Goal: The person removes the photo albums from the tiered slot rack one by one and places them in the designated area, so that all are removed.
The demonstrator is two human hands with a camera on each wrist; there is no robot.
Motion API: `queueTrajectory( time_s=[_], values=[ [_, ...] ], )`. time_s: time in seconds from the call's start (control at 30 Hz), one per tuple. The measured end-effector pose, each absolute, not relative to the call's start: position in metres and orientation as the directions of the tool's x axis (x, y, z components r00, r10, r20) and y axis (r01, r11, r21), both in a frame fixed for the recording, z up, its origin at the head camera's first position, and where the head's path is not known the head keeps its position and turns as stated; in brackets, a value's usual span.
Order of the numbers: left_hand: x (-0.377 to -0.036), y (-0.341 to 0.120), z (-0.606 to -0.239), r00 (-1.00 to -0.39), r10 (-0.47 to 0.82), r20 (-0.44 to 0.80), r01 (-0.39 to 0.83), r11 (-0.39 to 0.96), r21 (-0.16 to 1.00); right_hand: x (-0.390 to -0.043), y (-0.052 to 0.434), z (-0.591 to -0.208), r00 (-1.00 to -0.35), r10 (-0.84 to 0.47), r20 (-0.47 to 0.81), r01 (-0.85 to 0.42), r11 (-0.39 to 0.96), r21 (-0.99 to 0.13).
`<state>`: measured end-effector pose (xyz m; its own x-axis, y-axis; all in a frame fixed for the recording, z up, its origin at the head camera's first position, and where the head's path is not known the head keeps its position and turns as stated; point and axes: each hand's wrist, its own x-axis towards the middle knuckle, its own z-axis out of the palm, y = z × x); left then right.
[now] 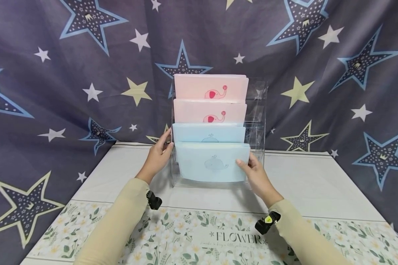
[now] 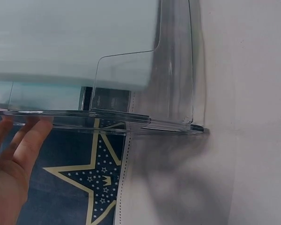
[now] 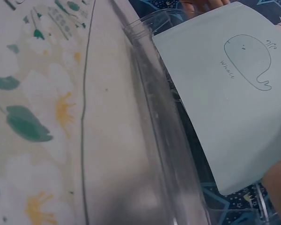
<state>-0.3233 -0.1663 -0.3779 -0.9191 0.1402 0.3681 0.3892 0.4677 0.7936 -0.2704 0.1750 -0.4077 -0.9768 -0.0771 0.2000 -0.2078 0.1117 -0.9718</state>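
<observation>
A clear acrylic tiered rack (image 1: 257,110) stands at the back of the table. It holds two pink elephant folders (image 1: 210,88) behind and a blue whale folder (image 1: 209,133) in front of them. A second blue whale folder (image 1: 212,162) sits in the front tier. My right hand (image 1: 257,175) pinches its right edge, thumb on the front face. My left hand (image 1: 159,154) lies with straight fingers against the rack's left side wall (image 2: 175,70), by the folder's upper left corner. The right wrist view shows the whale folder (image 3: 229,93) tilted over the rack's front wall (image 3: 164,140).
A dark blue cloth with stars (image 1: 69,92) hangs behind and to both sides of the rack. The table carries a white cloth with a floral border (image 1: 192,235) printed "FLOWER" near the front edge.
</observation>
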Motion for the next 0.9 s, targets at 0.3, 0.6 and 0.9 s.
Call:
queueTrajectory(
  time_s=[0.3,0.6,0.9],
  values=[
    [-0.327,-0.166,-0.379,-0.917,0.132,0.377,0.391,0.489,0.78,-0.269,0.187,-0.389,-0.96,-0.059,0.273,-0.278,0.096,-0.956],
    [-0.324,-0.165,-0.378,-0.912,0.135,0.388,0.404,0.474,0.783,-0.261,0.213,-0.371,-0.914,-0.07,0.399,-0.402,0.041,-0.915],
    [-0.322,-0.164,-0.378,-0.912,0.13,0.389,0.401,0.475,0.783,-0.251,0.255,-0.351,-0.844,-0.105,0.525,-0.528,-0.005,-0.849]
  ],
)
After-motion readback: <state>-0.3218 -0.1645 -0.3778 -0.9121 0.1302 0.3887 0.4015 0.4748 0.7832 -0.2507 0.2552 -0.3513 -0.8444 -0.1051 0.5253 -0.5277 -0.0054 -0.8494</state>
